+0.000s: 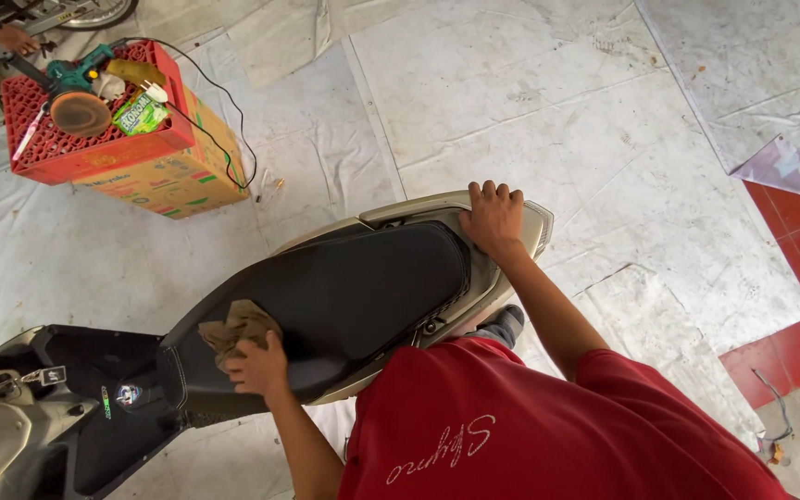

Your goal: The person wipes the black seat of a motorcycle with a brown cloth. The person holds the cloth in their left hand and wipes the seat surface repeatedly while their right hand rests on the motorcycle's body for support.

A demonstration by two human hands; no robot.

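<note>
**Cloth on the scooter seat, one hand wiping, one hand bracing**

A crumpled brown cloth is lying on the front end of the black scooter seat, and the person's left hand is pressing down on its near edge, fingers curled over the fabric so that the cloth is bunching out ahead of the knuckles. The seat's long axis is running from lower left, by the footwell, up to the right toward the tail, so nearly all of the bare seat surface is lying to the right of the cloth and away from that hand. The left hand is plainly the nearer one to the cloth; it is touching it.

The right hand is resting flat and open on the beige rear grab rail at the tail of the seat, fingers spread over the edge, holding nothing, well apart from the cloth.

The person in a red shirt is leaning over the scooter from its side. The pale sheeting is covering the floor around it. Farther off at upper left, a red plastic crate is sitting on a cardboard box, carrying a green power polisher and a small green packet. Another person's hand is showing at the top left corner.
</note>
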